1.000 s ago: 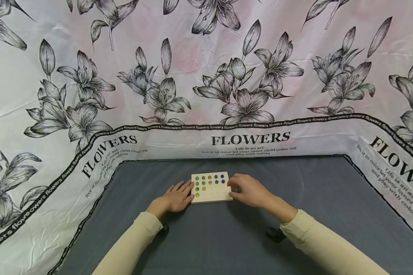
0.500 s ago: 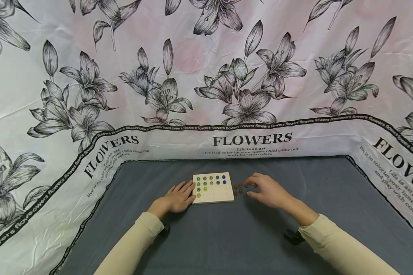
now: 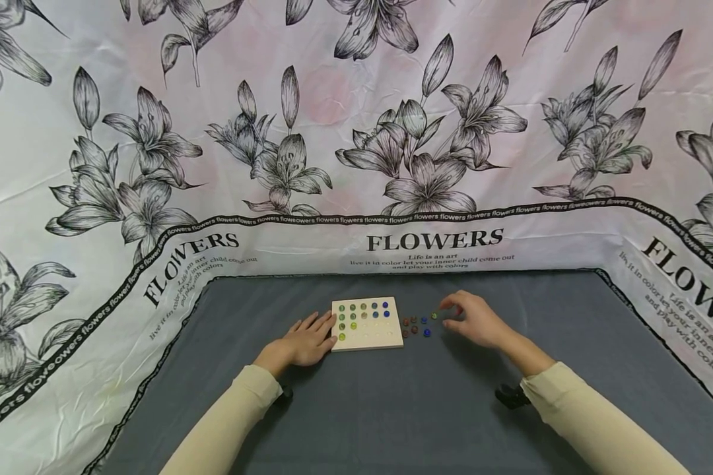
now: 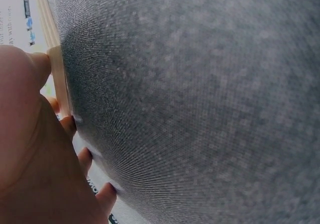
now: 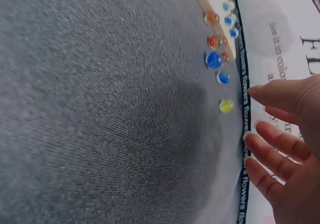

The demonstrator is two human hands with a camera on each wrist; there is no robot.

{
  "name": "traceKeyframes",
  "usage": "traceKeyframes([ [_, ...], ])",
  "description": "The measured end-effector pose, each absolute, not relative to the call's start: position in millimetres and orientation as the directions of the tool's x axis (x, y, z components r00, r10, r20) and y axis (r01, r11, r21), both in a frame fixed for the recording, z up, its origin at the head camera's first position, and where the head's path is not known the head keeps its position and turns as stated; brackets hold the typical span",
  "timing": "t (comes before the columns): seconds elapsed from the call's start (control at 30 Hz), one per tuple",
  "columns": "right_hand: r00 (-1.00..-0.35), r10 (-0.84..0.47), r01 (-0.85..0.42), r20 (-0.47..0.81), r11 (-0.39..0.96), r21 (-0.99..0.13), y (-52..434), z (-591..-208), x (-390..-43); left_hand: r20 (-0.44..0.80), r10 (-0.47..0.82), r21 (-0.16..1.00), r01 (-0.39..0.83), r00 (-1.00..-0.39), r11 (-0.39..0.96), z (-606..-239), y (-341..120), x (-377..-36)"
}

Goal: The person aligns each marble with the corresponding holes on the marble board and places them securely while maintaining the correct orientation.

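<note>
A pale wooden board (image 3: 374,338) holds rows of green, yellowish and blue glass marbles, with bare hollows in its lower right part. My left hand (image 3: 305,342) rests against the board's left side with fingers spread; in the left wrist view the thumb touches the board's edge (image 4: 59,79). To the right of the board, my right hand (image 3: 474,320) hovers with thumb and fingers parted and nothing between them. Nearest to it lies a yellow-green marble (image 5: 226,106). Two blue marbles (image 5: 214,60) and several orange-red marbles (image 5: 212,18) lie between that one and the board.
Dark grey cloth (image 3: 362,409) covers the table. Behind and at both sides hangs a white and pink flower-printed curtain (image 3: 309,244), its lower border meeting the table's far edge. A black strap piece (image 3: 513,396) shows under the right wrist.
My right hand has moved right from the board's right edge, its fingers spreading apart. The loose marbles it covered are now in view. My left hand and the board stay in place.
</note>
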State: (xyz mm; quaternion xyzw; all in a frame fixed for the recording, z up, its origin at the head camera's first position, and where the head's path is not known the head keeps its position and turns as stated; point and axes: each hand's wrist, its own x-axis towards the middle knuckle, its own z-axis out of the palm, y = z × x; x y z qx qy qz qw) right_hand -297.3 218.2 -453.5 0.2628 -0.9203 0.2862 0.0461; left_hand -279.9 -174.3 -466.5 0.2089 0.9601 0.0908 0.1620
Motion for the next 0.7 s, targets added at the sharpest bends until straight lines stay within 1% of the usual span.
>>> traceKeyframes([
  [0.3,-0.888,-0.424,-0.445,0.18,0.69,-0.571,223.6,-461.2,-311.9,-0.271,0.437,0.247,0.377,-0.858,0.893,-466.1,-172.6,-281.9],
  [0.57,-0.906,-0.412,-0.362,0.095,0.641,-0.677,214.7,-466.3,-327.2,-0.273,0.427,0.224,0.374,-0.862,0.9,-467.4,-173.8,-281.6],
  [0.7,-0.906,-0.417,-0.343,0.067,0.635,-0.692,211.1,-469.8,-330.9,-0.273,0.432,0.241,0.373,-0.86,0.896,-467.2,-173.8,-280.3],
])
